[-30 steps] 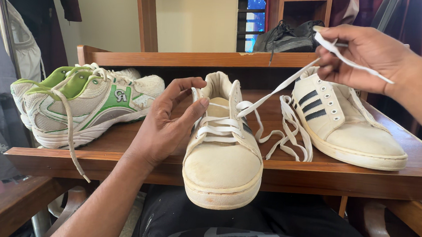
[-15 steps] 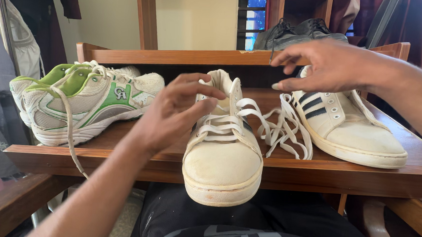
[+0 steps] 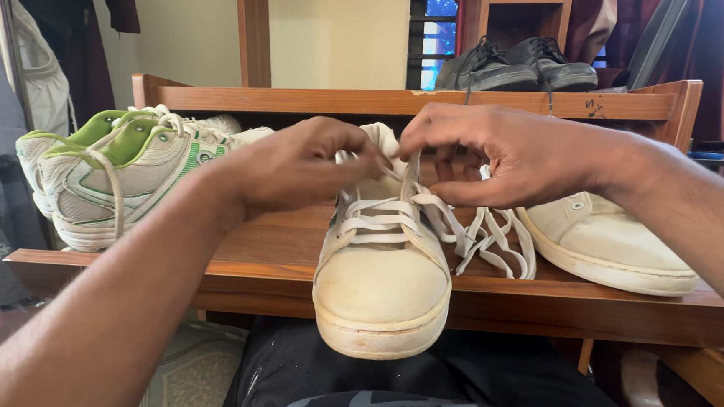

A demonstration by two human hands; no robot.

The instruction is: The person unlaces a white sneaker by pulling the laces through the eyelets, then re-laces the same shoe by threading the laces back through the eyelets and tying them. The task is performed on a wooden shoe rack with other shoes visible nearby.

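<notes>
The left hand (image 3: 297,170) and the right hand (image 3: 499,157) meet over the cream sneaker (image 3: 383,268), just below their fingers; both are curled narrow, pinching the white lace (image 3: 378,209) near the shoe's tongue; loose lace ends (image 3: 493,245) lie under the right hand; a second cream sneaker (image 3: 611,244) stands beside its wrist; green-white sneakers (image 3: 121,172) rest beyond the left wrist, on the wooden shelf (image 3: 275,261).

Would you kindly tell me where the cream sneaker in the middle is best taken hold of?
Probably the cream sneaker's toe, from the front: it overhangs the wooden shelf edge unobstructed, while both hands cover its laced top.
</notes>
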